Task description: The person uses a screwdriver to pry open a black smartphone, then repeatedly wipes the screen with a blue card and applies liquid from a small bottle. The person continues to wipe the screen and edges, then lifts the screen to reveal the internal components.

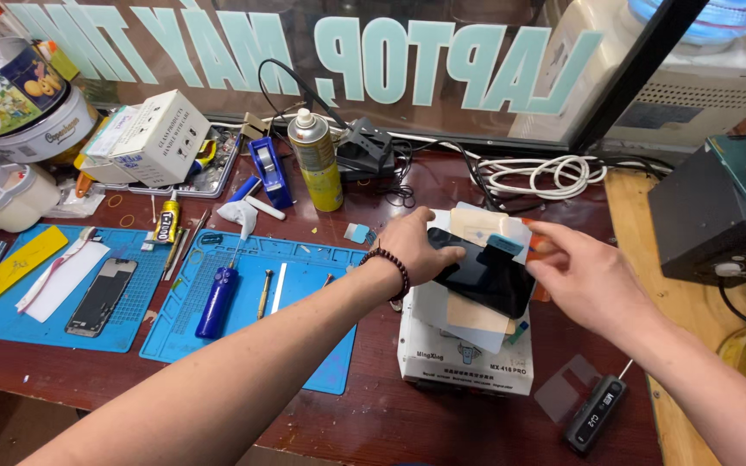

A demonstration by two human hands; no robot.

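On top of a white rectangular box-shaped machine [464, 358] at the middle of the dark red-brown wooden workbench [373, 418], a black glossy phone screen panel [487, 274] lay tilted over a few loose film sheets. The left hand [416, 248], a dark beaded bracelet [393, 263] at its wrist, gripped the panel's left edge, thumb on the glass. The right hand [584, 280] pinched a small orange tab [539, 244] at the panel's right edge. A light blue pull tab [504, 245] sat on the panel's upper edge. To the left lay a blue silicone work mat [304, 293] carrying a blue-handled screwdriver [217, 300]; a yellow spray can [316, 160] stood behind it. Near the right forearm rested a small black handheld device [595, 414].
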